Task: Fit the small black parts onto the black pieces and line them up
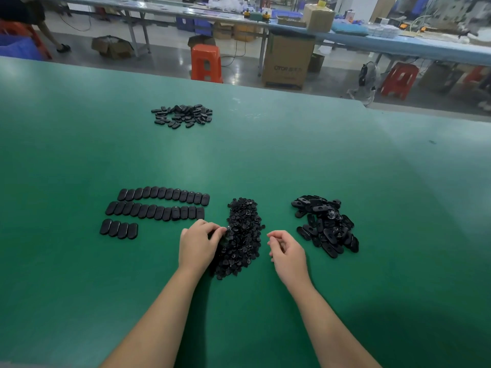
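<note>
Green matting covers the counter (pixel 79 128), and everything the job needs lies on it in black. At the centre sits a heap of small black parts (pixel 244 235), stretched from twelve o'clock towards six. The left hand (pixel 198 245) rests at its nine o'clock edge, fingers curled into the heap; its grip pinches something dark at the fingertips, though which piece it is cannot be told against the pile. The right hand (pixel 285 252) hovers just at the heap's three o'clock side, apart from it, fingers loosely curled with nothing between them.

Farther out at three o'clock, beyond the right hand, lies a loose pile of black pieces (pixel 326 224), long ovals, several showing a hole. At nine o'clock from the heap stand the lined-up pieces (pixel 156 208): two long rows side by side, each piece touching the next, and a short third row of four below them, nearest the person. Well away at twelve o'clock, a smaller scatter of oval pieces (pixel 183 116) lies alone.

Past the counter's far edge stand an orange stool (pixel 206 63) and a cardboard box (pixel 288 62) on the floor.
</note>
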A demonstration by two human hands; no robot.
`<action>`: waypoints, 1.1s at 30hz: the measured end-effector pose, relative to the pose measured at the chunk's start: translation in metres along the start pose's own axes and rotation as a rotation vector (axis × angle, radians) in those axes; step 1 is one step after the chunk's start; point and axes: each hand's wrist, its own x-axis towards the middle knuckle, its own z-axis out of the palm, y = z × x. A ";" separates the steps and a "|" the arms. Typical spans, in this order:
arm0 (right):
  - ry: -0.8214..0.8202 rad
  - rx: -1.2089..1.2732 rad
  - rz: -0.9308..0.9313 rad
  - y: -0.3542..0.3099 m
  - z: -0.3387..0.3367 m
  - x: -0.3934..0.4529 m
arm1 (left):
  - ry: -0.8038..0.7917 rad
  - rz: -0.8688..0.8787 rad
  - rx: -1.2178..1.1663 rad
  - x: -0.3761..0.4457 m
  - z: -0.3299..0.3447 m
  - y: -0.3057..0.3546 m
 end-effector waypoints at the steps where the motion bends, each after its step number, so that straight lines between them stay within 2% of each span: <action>1: -0.011 -0.050 -0.015 -0.002 -0.002 0.002 | -0.003 0.005 -0.006 0.000 -0.001 0.000; 5: 0.050 -0.494 -0.112 -0.005 -0.019 0.011 | -0.036 0.021 -0.009 -0.001 -0.002 -0.001; 7: 0.072 -0.682 -0.058 -0.005 -0.029 0.016 | -0.033 0.017 -0.013 -0.001 -0.002 -0.001; 10: 0.060 -0.817 0.022 -0.001 -0.041 0.020 | -0.010 0.000 -0.027 -0.001 -0.002 0.000; 18: 0.010 -0.818 -0.047 0.001 -0.037 0.013 | -0.006 -0.026 -0.059 -0.003 -0.004 0.002; 25: 0.059 -0.806 -0.102 -0.005 -0.037 0.018 | -0.033 -0.051 -0.128 -0.004 -0.007 0.004; 31: -0.078 -0.871 -0.110 -0.008 -0.039 0.032 | -0.023 -0.026 -0.166 -0.005 -0.011 0.007; 33: -0.073 -0.871 -0.130 -0.009 -0.038 0.033 | -0.024 -0.038 -0.184 -0.005 -0.012 0.008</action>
